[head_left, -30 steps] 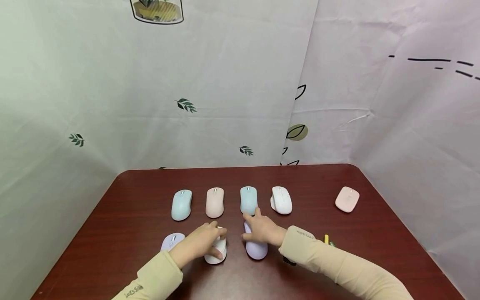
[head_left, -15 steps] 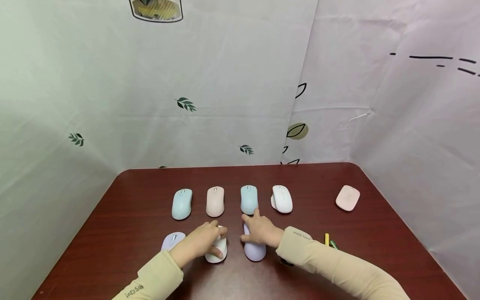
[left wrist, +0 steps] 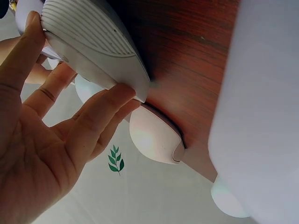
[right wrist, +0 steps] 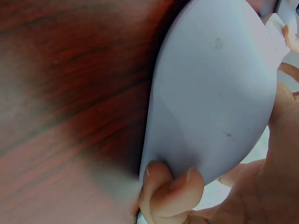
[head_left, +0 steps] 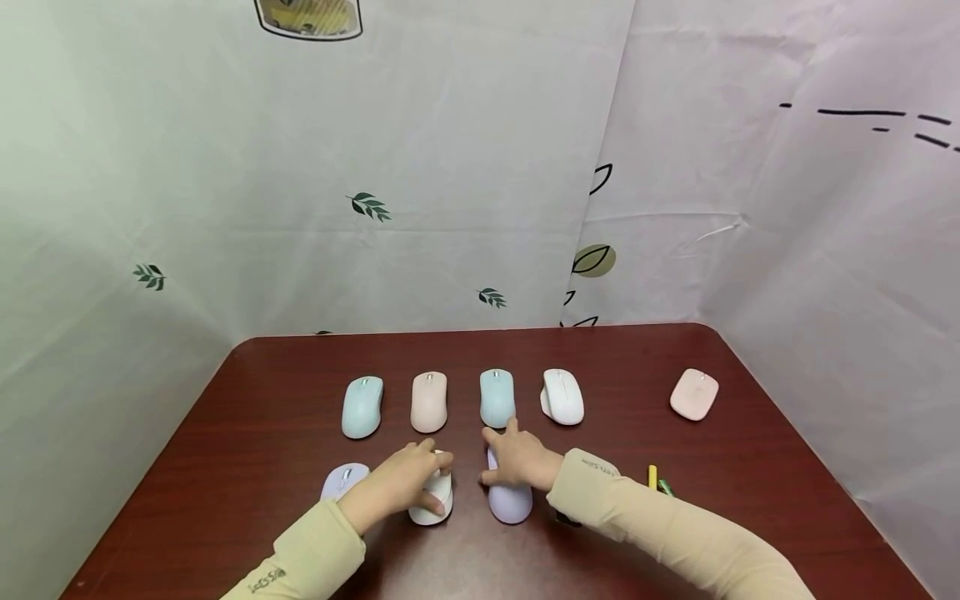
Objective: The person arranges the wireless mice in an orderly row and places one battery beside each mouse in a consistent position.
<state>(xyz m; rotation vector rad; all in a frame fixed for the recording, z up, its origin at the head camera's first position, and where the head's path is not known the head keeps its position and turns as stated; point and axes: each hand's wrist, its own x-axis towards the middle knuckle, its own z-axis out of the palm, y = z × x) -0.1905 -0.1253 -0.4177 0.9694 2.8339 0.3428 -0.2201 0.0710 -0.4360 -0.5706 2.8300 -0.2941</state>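
Note:
My left hand (head_left: 399, 485) grips a white computer mouse (head_left: 439, 498) from above, thumb on its near side and fingers at its far part. In the left wrist view, fingertips pinch the white mouse (left wrist: 88, 42) along its ribbed side. To the right, my right hand (head_left: 523, 460) holds a purple mouse (head_left: 512, 505), covering its upper half. Two curled fingertips press its side in the right wrist view, where the purple mouse (right wrist: 215, 88) fills the middle. A second purple mouse (head_left: 346, 477) lies left of the left hand, partly hidden by the wrist.
Behind the hands stands a row of mice: light blue (head_left: 362, 407), pale pink (head_left: 429, 402), light blue (head_left: 497, 398) and white (head_left: 563, 397). A flat pink mouse (head_left: 693, 394) lies far right. A yellow stick (head_left: 652, 477) and a green one (head_left: 665, 487) show beside the right sleeve.
The purple mouse under my right hand has shifted slightly left and nearer, with the hand on it. My left hand and the white mouse stay practically in place.

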